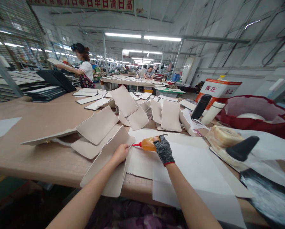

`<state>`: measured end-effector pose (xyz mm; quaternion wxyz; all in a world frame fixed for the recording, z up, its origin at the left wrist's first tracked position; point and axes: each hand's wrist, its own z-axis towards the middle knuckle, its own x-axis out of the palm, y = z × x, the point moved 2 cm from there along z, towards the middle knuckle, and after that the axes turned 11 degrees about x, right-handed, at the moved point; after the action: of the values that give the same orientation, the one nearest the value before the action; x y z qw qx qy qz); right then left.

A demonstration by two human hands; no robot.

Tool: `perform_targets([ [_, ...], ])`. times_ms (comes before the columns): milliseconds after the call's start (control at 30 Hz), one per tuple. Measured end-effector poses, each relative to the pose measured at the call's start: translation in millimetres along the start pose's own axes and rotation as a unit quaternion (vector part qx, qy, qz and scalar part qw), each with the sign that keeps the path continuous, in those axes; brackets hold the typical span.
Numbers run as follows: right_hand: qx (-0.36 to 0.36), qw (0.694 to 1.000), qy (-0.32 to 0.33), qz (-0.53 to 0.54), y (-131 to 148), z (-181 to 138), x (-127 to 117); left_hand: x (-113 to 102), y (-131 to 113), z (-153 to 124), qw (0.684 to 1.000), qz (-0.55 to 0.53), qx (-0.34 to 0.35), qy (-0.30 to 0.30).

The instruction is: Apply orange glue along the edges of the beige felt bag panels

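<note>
You are gripping the orange glue bottle [149, 143] in your gloved right hand [164, 149] at frame centre, so keep its red nozzle on the edge of the beige panel [109, 165] your left hand [120, 153] is pressing flat, fingers curled on it.

Your gloved right hand [164, 149] covers the back half of the orange glue bottle [148, 144], so you can't see the grip. The beige panel [110, 167] hangs past the table edge [49, 173], and the far workers are too small to make out.
</note>
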<state>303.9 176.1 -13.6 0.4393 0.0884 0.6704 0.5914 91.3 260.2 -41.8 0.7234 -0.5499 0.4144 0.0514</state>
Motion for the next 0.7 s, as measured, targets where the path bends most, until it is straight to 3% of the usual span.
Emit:
perform_targets([
  [700,0.033,0.995,0.095,0.013,-2.9,-49.5,-21.9,0.5,-3.6,-1.7,1.0,0.026,-0.001,0.002],
])
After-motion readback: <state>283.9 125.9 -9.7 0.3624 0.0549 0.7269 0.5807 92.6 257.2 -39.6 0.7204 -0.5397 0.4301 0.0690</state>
